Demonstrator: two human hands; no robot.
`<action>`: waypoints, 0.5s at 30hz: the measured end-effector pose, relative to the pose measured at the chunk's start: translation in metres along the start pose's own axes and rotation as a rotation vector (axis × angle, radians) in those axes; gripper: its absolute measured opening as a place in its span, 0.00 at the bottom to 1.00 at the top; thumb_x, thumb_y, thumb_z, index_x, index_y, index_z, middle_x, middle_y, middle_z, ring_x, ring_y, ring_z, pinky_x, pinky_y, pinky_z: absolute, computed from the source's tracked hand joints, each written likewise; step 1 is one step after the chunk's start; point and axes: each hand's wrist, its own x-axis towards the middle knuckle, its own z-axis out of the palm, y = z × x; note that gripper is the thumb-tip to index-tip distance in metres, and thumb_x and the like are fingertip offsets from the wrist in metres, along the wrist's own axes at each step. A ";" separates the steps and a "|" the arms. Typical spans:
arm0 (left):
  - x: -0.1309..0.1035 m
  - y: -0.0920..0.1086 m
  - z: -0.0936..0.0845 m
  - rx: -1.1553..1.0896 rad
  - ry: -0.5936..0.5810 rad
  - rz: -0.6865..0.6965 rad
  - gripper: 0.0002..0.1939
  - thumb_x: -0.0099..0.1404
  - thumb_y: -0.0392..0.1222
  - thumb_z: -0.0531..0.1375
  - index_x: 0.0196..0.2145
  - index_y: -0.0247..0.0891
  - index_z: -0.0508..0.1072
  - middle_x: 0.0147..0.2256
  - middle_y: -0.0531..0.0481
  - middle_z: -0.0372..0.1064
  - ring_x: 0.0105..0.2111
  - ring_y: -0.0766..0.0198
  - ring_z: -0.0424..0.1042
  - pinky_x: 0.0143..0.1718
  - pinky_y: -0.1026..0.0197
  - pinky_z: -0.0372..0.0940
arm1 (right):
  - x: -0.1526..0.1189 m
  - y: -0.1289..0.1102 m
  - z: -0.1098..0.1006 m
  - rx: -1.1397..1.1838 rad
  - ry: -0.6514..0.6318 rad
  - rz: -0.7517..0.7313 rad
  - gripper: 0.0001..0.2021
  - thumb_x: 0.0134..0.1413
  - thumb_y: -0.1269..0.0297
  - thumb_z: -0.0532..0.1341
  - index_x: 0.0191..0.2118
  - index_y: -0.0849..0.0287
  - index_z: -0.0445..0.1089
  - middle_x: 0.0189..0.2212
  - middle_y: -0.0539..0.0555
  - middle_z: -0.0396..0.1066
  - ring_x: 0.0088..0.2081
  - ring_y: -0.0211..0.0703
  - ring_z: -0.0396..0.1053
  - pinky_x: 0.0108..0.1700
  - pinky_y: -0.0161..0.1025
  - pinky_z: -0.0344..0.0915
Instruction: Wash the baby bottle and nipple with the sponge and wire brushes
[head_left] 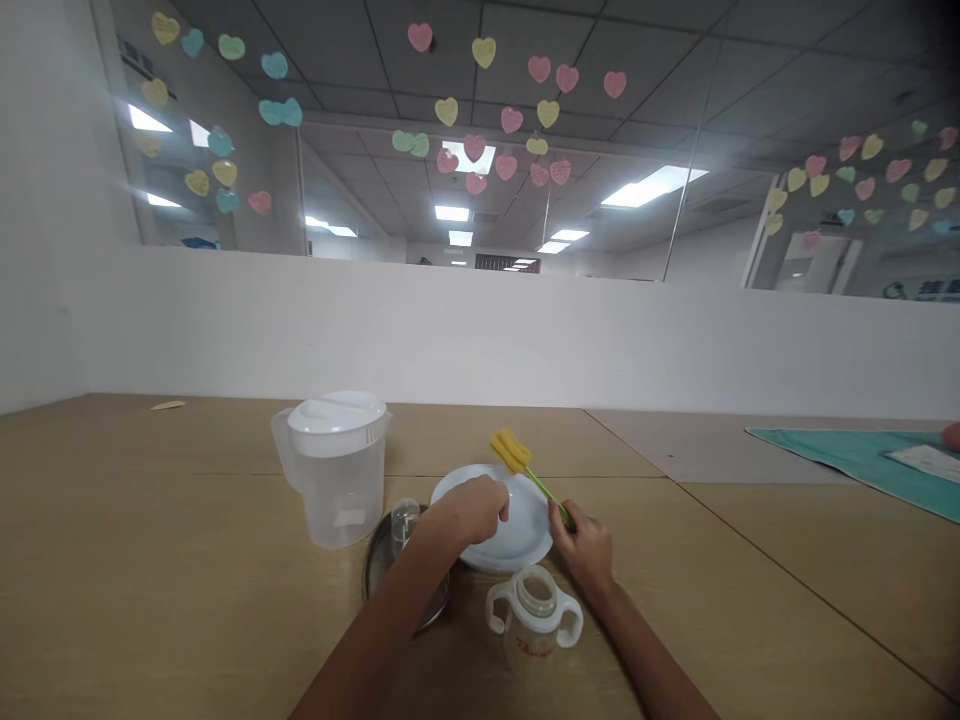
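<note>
My right hand [589, 552] grips the green handle of a bottle brush [514, 452]. Its yellow sponge head points up and left, past the far rim of a white plate [529, 545]. Over the left part of that plate is my left hand [474, 512], its fingers curled closed; whatever they may hold is hidden. An uncapped clear baby bottle [534, 620] with two white side handles stands upright in front of the plate, between my forearms. Under my left forearm lies a round metal tray [379, 572], partly covered, with a small clear cup-like piece [405, 520] on it.
A translucent pitcher [341, 490] with a white lid stands left of the tray. A small pale flat piece [168, 405] lies at the table's back left. Far right is a teal cloth [840, 452] with a white sheet on it. A white wall [450, 330] rises behind the table.
</note>
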 end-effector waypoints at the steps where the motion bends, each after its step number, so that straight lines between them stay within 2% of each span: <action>1: 0.000 0.000 0.001 0.006 0.006 -0.002 0.17 0.57 0.28 0.52 0.39 0.38 0.75 0.40 0.45 0.73 0.41 0.59 0.71 0.41 0.62 0.65 | 0.000 0.000 0.000 -0.004 -0.001 0.002 0.26 0.61 0.51 0.45 0.19 0.60 0.64 0.12 0.50 0.62 0.15 0.33 0.57 0.21 0.32 0.45; 5: 0.002 0.001 0.005 0.007 -0.015 0.031 0.18 0.54 0.27 0.53 0.39 0.40 0.75 0.38 0.47 0.74 0.39 0.61 0.72 0.40 0.63 0.65 | -0.001 0.001 0.002 -0.020 -0.002 0.006 0.26 0.61 0.51 0.45 0.19 0.60 0.64 0.12 0.50 0.62 0.15 0.33 0.56 0.21 0.32 0.45; 9: 0.009 -0.001 0.015 0.041 -0.053 0.017 0.21 0.52 0.26 0.55 0.42 0.40 0.73 0.43 0.47 0.72 0.42 0.59 0.71 0.42 0.62 0.66 | 0.000 0.001 0.001 -0.031 0.013 0.015 0.26 0.61 0.50 0.45 0.20 0.60 0.64 0.12 0.50 0.62 0.15 0.33 0.57 0.21 0.32 0.44; 12: 0.019 -0.007 0.027 0.064 -0.046 -0.011 0.19 0.54 0.29 0.56 0.44 0.40 0.72 0.46 0.45 0.70 0.46 0.57 0.70 0.45 0.59 0.65 | 0.000 0.001 0.000 -0.020 0.016 0.015 0.26 0.61 0.51 0.45 0.19 0.60 0.64 0.12 0.50 0.62 0.15 0.33 0.56 0.21 0.32 0.44; 15: 0.028 -0.013 0.040 0.080 -0.004 -0.079 0.17 0.59 0.34 0.54 0.46 0.36 0.70 0.46 0.39 0.68 0.46 0.53 0.69 0.45 0.54 0.65 | 0.000 0.001 0.000 -0.008 0.019 0.015 0.26 0.61 0.51 0.45 0.19 0.60 0.64 0.12 0.50 0.61 0.15 0.33 0.56 0.21 0.32 0.44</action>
